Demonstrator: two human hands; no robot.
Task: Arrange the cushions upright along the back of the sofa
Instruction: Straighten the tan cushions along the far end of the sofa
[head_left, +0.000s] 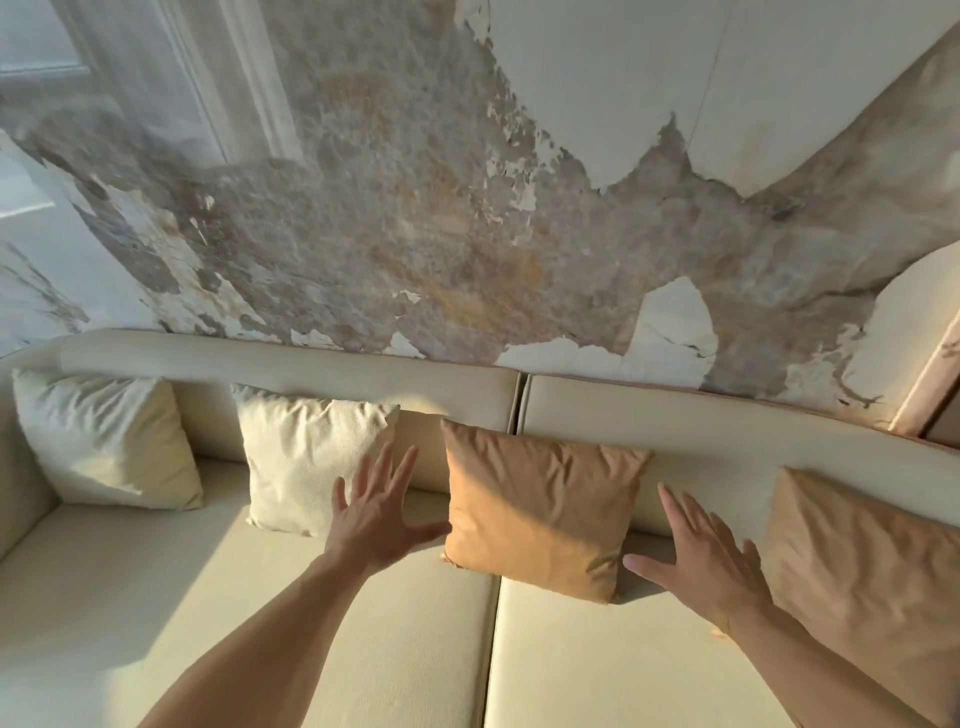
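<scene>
With both hands spread wide and empty, left hand (375, 514) and right hand (711, 558) flank the orange cushion (540, 512) at frame centre, upright against the sofa (311, 623) back; seemingly soft and light, grip side edges.

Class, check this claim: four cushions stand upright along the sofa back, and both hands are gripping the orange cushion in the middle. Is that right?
Not quite. The head view shows the left hand and right hand open, either side of the orange cushion, not gripping it. The rest stands.
</scene>
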